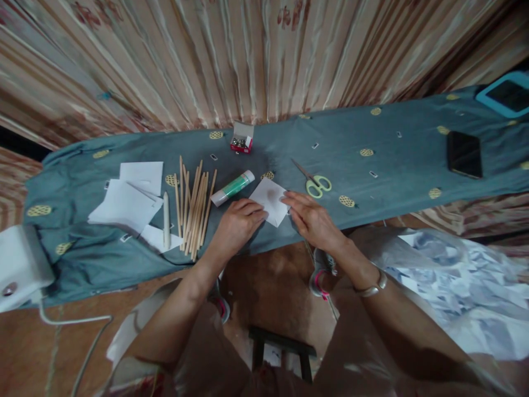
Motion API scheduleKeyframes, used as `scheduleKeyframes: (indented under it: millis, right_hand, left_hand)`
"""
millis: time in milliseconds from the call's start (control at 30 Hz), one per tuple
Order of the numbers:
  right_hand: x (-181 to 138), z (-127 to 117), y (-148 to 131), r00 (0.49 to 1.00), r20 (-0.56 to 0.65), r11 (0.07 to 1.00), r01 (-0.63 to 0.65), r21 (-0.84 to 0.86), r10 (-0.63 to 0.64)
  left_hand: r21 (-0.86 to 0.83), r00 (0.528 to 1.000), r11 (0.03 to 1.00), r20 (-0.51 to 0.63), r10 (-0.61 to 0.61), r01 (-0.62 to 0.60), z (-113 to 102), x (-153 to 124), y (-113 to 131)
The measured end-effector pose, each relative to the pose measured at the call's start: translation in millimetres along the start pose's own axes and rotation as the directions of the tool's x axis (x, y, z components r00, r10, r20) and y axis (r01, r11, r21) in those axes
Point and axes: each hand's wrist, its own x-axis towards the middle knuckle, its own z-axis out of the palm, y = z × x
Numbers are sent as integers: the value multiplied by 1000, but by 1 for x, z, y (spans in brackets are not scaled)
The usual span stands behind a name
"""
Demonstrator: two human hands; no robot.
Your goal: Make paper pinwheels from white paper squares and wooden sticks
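A small square of white paper lies turned like a diamond near the front edge of the cloth-covered table. My left hand, fingers curled, holds its left corner. The fingers of my right hand are pressed together at its right corner. Just beyond my left hand lies a green and white glue stick. Scissors with yellow-green handles rest beyond my right hand. To the left is a bundle of thin wooden sticks.
White paper sheets and a white pen-like tool lie left. An open red box of small metal pieces stands at the back. A dark phone and blue-framed tablet lie right. A bag of paper scraps sits below.
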Motion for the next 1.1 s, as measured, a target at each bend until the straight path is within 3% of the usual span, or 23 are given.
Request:
scheduleKeyframes:
  millis: [133, 333, 533, 733, 1100]
  right_hand:
    - [0, -4, -3, 1000, 17, 999, -17, 33, 17]
    - [-4, -15, -19, 991, 77, 979, -122, 165, 111]
    - [-13, -13, -26, 980, 123, 937, -185, 297, 155]
    - [-18, -4, -23, 966, 133, 878, -259, 402, 223]
    - [-15, 0, -26, 968, 109, 880, -252, 402, 227]
  left_hand:
    - [7, 999, 1000, -31, 9, -8, 1, 0, 2]
    - [-171, 993, 984, -99, -64, 47, 3, -5, 19]
    - [-250, 992, 965, -76, -98, 77, -1, -17, 38]
    - [-284, 991, 955, -72, -109, 85, 0, -22, 42]
    - [-247, 994, 967, -67, -86, 67, -1, -20, 42]
